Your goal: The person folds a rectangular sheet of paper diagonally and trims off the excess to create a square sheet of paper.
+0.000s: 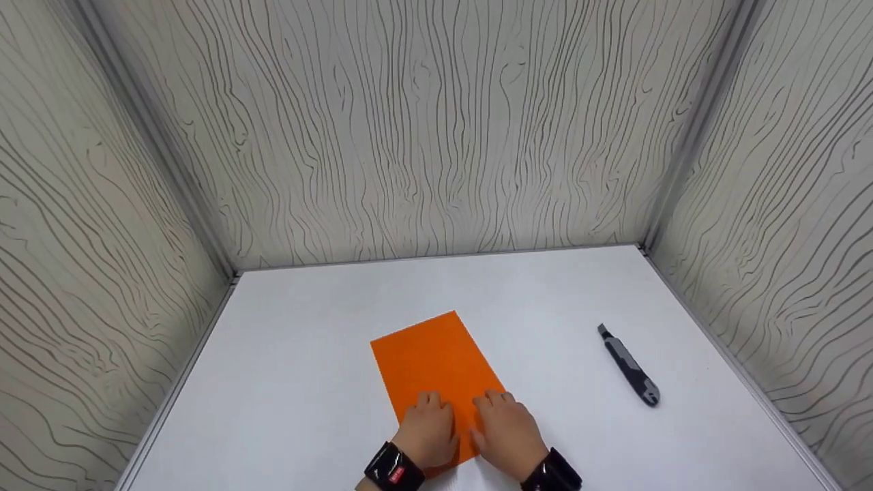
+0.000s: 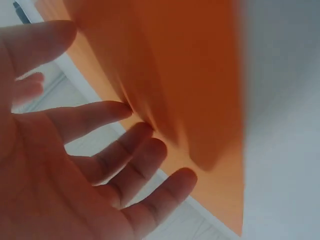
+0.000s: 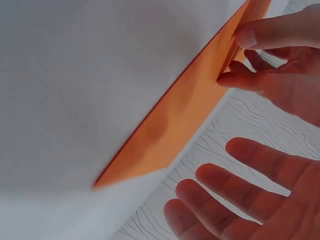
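An orange sheet of paper lies flat and slightly turned on the white table. My left hand is over its lower left part, palm down. In the left wrist view, the bent fingertips touch or nearly touch the orange surface, with shadows beside them. My right hand is at the sheet's lower right edge, partly over the table. The right wrist view shows its four spread fingers apart from the paper, while the thumb overlaps the sheet. Neither hand visibly grips anything.
A black and grey utility knife lies on the right side of the white table, its tip pointing away. Wood-patterned panels close in the back and both sides. Black bands circle both wrists.
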`<state>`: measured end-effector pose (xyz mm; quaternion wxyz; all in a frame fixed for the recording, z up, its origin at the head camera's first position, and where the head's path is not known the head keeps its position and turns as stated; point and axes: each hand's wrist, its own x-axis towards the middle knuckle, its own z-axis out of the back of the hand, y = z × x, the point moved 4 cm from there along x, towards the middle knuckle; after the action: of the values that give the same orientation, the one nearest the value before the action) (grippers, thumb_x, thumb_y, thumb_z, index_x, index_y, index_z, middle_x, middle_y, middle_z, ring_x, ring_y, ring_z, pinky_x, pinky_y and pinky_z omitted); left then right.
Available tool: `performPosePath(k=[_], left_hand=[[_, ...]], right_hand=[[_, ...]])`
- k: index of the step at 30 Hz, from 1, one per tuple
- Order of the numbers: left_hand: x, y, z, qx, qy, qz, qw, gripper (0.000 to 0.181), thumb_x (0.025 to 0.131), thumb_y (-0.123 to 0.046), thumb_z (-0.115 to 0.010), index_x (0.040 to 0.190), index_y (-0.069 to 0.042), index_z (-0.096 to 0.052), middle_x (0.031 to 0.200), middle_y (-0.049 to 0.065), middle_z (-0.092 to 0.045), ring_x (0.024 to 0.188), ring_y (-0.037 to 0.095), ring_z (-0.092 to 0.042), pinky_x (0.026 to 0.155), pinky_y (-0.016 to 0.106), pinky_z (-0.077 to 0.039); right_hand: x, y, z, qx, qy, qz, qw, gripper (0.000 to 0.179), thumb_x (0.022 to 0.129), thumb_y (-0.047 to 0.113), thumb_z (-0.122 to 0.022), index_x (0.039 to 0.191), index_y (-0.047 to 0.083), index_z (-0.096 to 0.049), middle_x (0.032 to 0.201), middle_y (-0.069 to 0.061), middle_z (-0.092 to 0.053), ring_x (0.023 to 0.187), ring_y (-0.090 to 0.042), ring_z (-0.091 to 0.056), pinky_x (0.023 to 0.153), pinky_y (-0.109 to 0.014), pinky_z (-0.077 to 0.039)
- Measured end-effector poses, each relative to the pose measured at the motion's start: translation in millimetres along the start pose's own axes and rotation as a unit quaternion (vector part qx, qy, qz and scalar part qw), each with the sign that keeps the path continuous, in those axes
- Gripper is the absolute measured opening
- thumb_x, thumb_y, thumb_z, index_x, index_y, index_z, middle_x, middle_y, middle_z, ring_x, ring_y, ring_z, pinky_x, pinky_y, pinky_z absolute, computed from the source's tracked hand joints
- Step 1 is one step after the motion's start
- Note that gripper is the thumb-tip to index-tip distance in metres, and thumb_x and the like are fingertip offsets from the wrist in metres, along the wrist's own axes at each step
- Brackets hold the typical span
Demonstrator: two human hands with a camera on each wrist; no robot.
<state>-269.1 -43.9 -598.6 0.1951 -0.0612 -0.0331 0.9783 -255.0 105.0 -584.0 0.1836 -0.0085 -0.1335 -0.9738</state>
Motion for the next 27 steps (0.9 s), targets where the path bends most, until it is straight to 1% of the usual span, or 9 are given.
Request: performPosePath(k=[1, 4, 7, 10, 13, 16, 21, 24, 27], left_hand=[[0.1, -2.7, -1.1, -0.005, 0.009, -0.006, 0.9999, 0.046, 0.100, -0.036, -0.072, 0.134, -0.005, -0.072, 0.129, 0.016, -0.065, 0.117, 0.030, -0.059, 0.100, 0.045, -0.061], [-0.5, -7.8, -2.6, -0.034, 0.020, -0.018, 0.9990, 0.046, 0.101, -0.027, -0.072, 0.140, -0.004, -0.069, 0.140, 0.016, -0.063, 0.124, 0.031, -0.060, 0.106, 0.043, -0.059], [0.1, -9.7, -2.5, -0.070, 0.033, -0.020, 0.9968, 0.051, 0.100, -0.024, -0.075, 0.146, -0.004, -0.065, 0.148, 0.015, -0.061, 0.131, 0.032, -0.061, 0.111, 0.044, -0.057], [1.6, -9.9, -0.5, -0.092, 0.043, -0.028, 0.9944, 0.053, 0.102, -0.024, -0.076, 0.150, -0.008, -0.063, 0.155, 0.012, -0.059, 0.140, 0.031, -0.058, 0.116, 0.047, -0.053], [3.6, -5.4, 3.0, -0.092, 0.032, -0.050, 0.9940, 0.049, 0.104, -0.025, -0.073, 0.150, -0.012, -0.064, 0.158, 0.011, -0.058, 0.147, 0.031, -0.055, 0.119, 0.049, -0.051], [5.6, 6.2, 6.3, -0.080, 0.022, -0.057, 0.9950, 0.054, 0.103, -0.036, -0.073, 0.152, -0.016, -0.064, 0.162, 0.012, -0.055, 0.152, 0.037, -0.050, 0.121, 0.055, -0.048], [6.1, 28.2, 6.3, -0.072, 0.028, -0.032, 0.9965, 0.074, 0.093, -0.058, -0.080, 0.155, -0.021, -0.062, 0.166, 0.016, -0.050, 0.155, 0.046, -0.044, 0.121, 0.067, -0.043], [4.7, 34.0, 3.0, -0.078, 0.034, -0.027, 0.9960, 0.082, 0.088, -0.066, -0.082, 0.155, -0.024, -0.061, 0.167, 0.016, -0.049, 0.155, 0.047, -0.043, 0.121, 0.070, -0.041], [4.1, 35.4, -0.7, -0.078, 0.040, -0.032, 0.9956, 0.092, 0.084, -0.073, -0.082, 0.159, -0.026, -0.057, 0.170, 0.016, -0.046, 0.157, 0.047, -0.040, 0.123, 0.071, -0.037]], right_hand=[[0.9, 0, -3, -0.003, 0.015, -0.004, 0.9999, 0.051, 0.097, 0.036, -0.080, 0.133, 0.001, -0.072, 0.134, -0.021, -0.070, 0.120, -0.040, -0.066, 0.103, -0.058, -0.058], [0.7, -3, -12, -0.012, 0.051, -0.012, 0.9986, 0.057, 0.097, 0.041, -0.079, 0.140, 0.003, -0.069, 0.142, -0.023, -0.067, 0.129, -0.044, -0.064, 0.109, -0.061, -0.054], [-1.7, -7, -18, -0.012, 0.071, -0.015, 0.9973, 0.068, 0.096, 0.050, -0.078, 0.145, 0.004, -0.067, 0.148, -0.025, -0.064, 0.134, -0.048, -0.061, 0.110, -0.066, -0.051], [-4.1, -11, -19, -0.006, 0.075, -0.008, 0.9971, 0.078, 0.093, 0.059, -0.078, 0.148, 0.005, -0.064, 0.152, -0.026, -0.060, 0.138, -0.050, -0.057, 0.112, -0.070, -0.048], [-5.8, -15, -19, 0.000, 0.077, 0.007, 0.9970, 0.084, 0.091, 0.063, -0.078, 0.150, 0.005, -0.063, 0.154, -0.027, -0.058, 0.140, -0.051, -0.055, 0.113, -0.070, -0.047], [-7.8, -20, -18, 0.003, 0.081, 0.027, 0.9963, 0.085, 0.090, 0.064, -0.079, 0.150, 0.006, -0.063, 0.155, -0.026, -0.058, 0.141, -0.050, -0.055, 0.113, -0.068, -0.048], [-10.6, -30, -16, 0.018, 0.106, 0.042, 0.9933, 0.085, 0.090, 0.066, -0.078, 0.152, 0.010, -0.062, 0.159, -0.023, -0.056, 0.144, -0.048, -0.053, 0.114, -0.069, -0.047], [-12.6, -38, -15, 0.027, 0.118, 0.043, 0.9917, 0.084, 0.090, 0.066, -0.079, 0.153, 0.013, -0.062, 0.161, -0.021, -0.054, 0.146, -0.047, -0.051, 0.115, -0.070, -0.046], [-14.6, -44, -13, 0.033, 0.120, 0.045, 0.9912, 0.084, 0.088, 0.066, -0.080, 0.152, 0.015, -0.062, 0.161, -0.020, -0.054, 0.146, -0.047, -0.051, 0.116, -0.070, -0.045]])
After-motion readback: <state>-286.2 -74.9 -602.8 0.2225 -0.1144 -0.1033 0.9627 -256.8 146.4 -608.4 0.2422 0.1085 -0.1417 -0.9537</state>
